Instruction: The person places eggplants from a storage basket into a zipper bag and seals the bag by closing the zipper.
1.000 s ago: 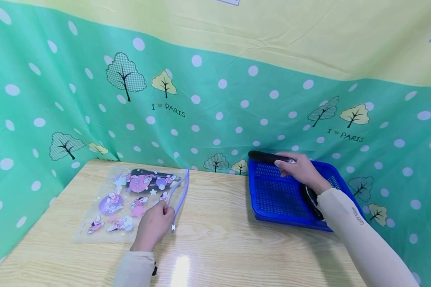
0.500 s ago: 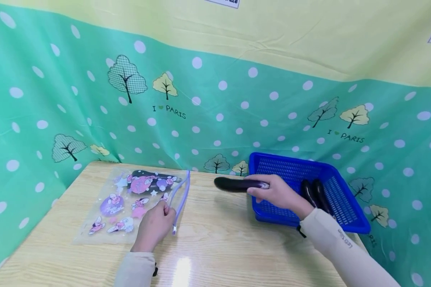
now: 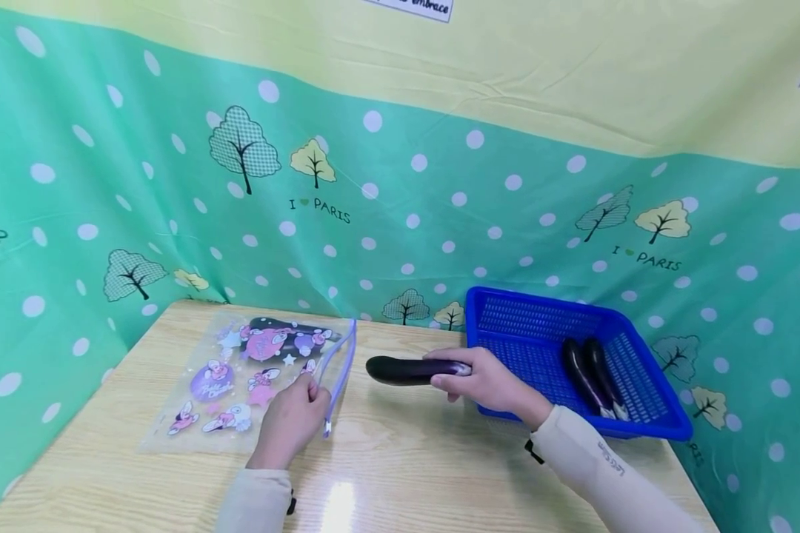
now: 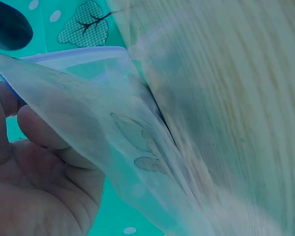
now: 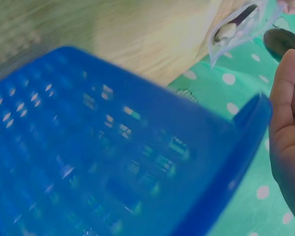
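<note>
Head view, left hand point(image 3: 291, 420) pinching a zip bag point(image 3: 243, 392), right hand point(image 3: 485, 380) gripping an eggplant point(image 3: 401, 371) in curled fingers point(image 3: 450, 354), blue basket point(image 3: 540, 314) sitting near

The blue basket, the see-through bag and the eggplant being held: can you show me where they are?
Blue basket point(image 3: 516, 359): head view, on its bare floor.
See-through bag point(image 3: 211, 382): head view, on its round purple print.
Held eggplant point(image 3: 402, 371): head view, on its dark body.

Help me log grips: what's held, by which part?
Right hand: long purple eggplant, by its paler end. Left hand: clear plastic bag, by its lilac rim.
</note>
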`<state>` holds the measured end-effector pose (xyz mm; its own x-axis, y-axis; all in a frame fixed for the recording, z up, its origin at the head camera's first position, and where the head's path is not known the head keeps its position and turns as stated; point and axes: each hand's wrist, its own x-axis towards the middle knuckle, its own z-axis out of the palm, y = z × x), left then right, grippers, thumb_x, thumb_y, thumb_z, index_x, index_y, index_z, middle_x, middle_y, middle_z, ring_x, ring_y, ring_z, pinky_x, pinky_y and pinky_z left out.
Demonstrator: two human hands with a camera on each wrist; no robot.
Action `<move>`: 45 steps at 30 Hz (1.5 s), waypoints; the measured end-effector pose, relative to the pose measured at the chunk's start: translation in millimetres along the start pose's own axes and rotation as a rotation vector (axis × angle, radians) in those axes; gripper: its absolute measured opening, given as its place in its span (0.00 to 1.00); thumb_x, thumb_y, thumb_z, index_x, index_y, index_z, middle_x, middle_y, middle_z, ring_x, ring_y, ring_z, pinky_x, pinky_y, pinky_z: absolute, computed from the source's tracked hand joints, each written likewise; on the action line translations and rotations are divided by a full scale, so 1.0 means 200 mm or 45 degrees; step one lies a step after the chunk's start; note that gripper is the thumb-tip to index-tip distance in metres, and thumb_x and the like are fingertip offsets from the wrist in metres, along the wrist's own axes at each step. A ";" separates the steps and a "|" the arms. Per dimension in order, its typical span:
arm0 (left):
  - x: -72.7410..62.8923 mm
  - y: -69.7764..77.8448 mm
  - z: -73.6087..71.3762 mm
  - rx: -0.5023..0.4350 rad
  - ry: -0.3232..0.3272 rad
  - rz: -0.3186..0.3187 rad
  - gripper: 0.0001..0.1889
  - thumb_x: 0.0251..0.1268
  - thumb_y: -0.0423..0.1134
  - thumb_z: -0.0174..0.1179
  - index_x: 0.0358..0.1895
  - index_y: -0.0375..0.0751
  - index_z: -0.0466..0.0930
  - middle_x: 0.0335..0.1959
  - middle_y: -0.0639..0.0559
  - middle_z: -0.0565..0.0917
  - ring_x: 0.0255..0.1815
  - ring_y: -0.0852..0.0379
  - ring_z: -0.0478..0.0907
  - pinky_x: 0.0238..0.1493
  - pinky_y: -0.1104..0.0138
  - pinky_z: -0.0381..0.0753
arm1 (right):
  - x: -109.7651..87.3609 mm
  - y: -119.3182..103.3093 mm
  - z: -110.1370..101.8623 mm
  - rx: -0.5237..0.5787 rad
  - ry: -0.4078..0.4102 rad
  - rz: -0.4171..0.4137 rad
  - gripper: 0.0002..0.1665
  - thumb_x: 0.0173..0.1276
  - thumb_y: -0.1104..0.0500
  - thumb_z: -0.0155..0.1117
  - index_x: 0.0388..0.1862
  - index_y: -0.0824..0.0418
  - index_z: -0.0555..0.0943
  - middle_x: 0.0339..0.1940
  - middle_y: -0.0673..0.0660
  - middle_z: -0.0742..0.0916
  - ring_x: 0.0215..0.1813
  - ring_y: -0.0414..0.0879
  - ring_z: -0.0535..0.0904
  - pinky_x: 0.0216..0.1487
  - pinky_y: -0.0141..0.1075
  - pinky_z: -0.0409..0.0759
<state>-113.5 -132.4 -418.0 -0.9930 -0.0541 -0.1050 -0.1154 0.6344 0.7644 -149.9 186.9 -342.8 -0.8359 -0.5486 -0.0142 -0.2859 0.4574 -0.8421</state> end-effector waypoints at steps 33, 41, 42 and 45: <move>-0.01 0.02 0.02 0.054 0.095 0.069 0.11 0.68 0.43 0.53 0.27 0.47 0.67 0.18 0.53 0.70 0.19 0.55 0.68 0.20 0.62 0.65 | 0.41 0.10 0.45 0.258 0.007 0.070 0.22 0.68 0.56 0.70 0.59 0.62 0.83 0.37 0.57 0.87 0.30 0.59 0.86 0.37 0.51 0.84; -0.01 0.02 0.02 0.053 0.064 0.086 0.12 0.71 0.42 0.53 0.27 0.47 0.66 0.19 0.52 0.69 0.18 0.54 0.67 0.19 0.62 0.65 | 0.50 0.12 0.54 0.206 -0.003 0.096 0.23 0.68 0.54 0.71 0.61 0.55 0.83 0.39 0.53 0.88 0.21 0.49 0.79 0.25 0.39 0.79; -0.01 0.02 0.03 0.057 0.065 0.089 0.12 0.71 0.42 0.53 0.27 0.47 0.66 0.19 0.52 0.69 0.18 0.54 0.67 0.20 0.62 0.65 | 0.51 0.12 0.55 0.198 -0.002 0.098 0.23 0.68 0.54 0.71 0.61 0.54 0.83 0.39 0.53 0.88 0.21 0.49 0.78 0.25 0.39 0.78; -0.01 0.02 0.03 0.063 0.069 0.095 0.12 0.71 0.42 0.53 0.27 0.47 0.66 0.18 0.52 0.69 0.19 0.54 0.67 0.20 0.62 0.65 | 0.54 0.13 0.58 0.170 0.000 0.092 0.23 0.67 0.53 0.72 0.61 0.52 0.84 0.41 0.52 0.87 0.23 0.49 0.77 0.25 0.38 0.77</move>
<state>-112.6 -124.1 -418.6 -0.9989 -0.0458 -0.0132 -0.0407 0.6757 0.7361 -192.9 59.1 -429.1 -0.8519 -0.5180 -0.0774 -0.1600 0.3982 -0.9032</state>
